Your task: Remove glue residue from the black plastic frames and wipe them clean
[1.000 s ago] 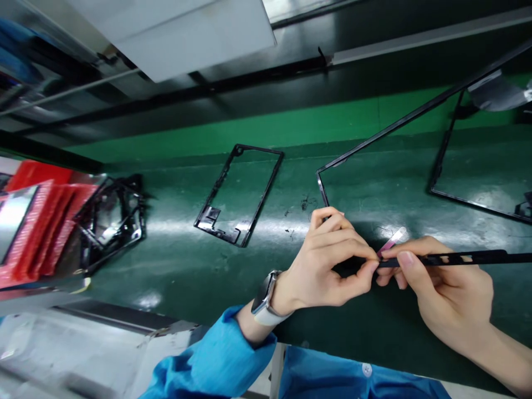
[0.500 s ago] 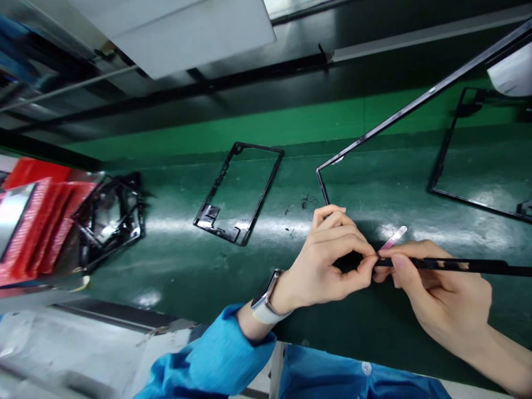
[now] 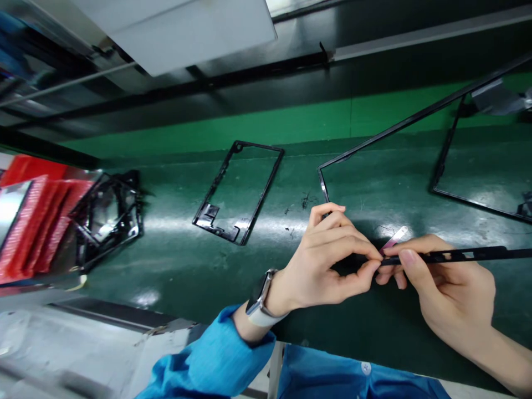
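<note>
A thin black rectangular frame point(image 3: 399, 126) is held up in both hands, its far side slanting to the upper right out of view. My left hand point(image 3: 328, 260) is closed on the frame's near left corner, thumb and index finger pinched at the edge. Close beside those fingertips, my right hand point(image 3: 453, 293) pinches the frame's near side between thumb and fingers. From behind the fingertips sticks out a slim, round-ended pinkish strip point(image 3: 395, 238); which hand holds it, I cannot tell. The right fingers under the frame are partly hidden.
On the green bench lie a second black frame point(image 3: 260, 195) and another frame point(image 3: 477, 199) at right. Loose black shreds point(image 3: 307, 199) lie between them. At left are stacked frames point(image 3: 108, 213) beside red bubble-wrap packets point(image 3: 41, 227). A white panel point(image 3: 199, 33) hangs overhead.
The held frame has tilted: its far side sits lower in view, and its right near side slightly higher. My right hand has shifted a little to the right along the edge.
</note>
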Demonstrator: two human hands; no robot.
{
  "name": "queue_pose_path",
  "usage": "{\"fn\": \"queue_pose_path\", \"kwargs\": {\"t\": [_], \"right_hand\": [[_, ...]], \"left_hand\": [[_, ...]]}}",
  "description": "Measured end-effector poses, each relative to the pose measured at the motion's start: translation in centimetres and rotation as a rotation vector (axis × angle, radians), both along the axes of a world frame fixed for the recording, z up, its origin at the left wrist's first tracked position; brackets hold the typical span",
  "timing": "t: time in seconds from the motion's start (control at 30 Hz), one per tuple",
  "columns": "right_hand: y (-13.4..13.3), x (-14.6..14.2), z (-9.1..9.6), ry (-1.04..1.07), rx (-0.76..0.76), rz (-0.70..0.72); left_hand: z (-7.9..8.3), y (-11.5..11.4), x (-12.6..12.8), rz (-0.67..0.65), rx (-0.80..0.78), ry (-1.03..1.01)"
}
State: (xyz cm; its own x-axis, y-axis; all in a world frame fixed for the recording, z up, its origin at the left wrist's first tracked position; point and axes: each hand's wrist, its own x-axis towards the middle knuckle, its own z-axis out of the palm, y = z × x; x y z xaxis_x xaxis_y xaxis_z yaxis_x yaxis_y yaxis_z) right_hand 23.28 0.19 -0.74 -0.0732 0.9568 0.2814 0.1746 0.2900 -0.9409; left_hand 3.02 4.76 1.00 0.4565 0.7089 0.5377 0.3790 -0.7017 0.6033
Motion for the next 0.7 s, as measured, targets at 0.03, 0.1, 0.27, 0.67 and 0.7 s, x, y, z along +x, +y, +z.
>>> {"fn": "queue_pose_path", "kwargs": {"t": [0.03,0.1,0.27,0.67,0.7], "right_hand": [[0.01,-0.02,0.05,-0.025,0.026,-0.012],[0.07,-0.06,0.18,-0.089,0.09,-0.031],[0.31,-0.22,0.25,-0.176,0.16,-0.03],[0.25,-0.04,0.33,-0.144,0.102,-0.013],[0.19,-0.02,0.32,-0.126,0.083,-0.011]], "left_hand": [[-0.1,0.0,0.01,0.006,0.037,0.014],[-0.3,0.01,0.07,0.022,0.128,0.05],[-0.56,-0.23,0.47,0.09,0.291,0.163],[-1.0,-0.14,0.63,0.078,0.211,0.128],[-1.0,-0.1,0.57,0.071,0.198,0.12]]}}
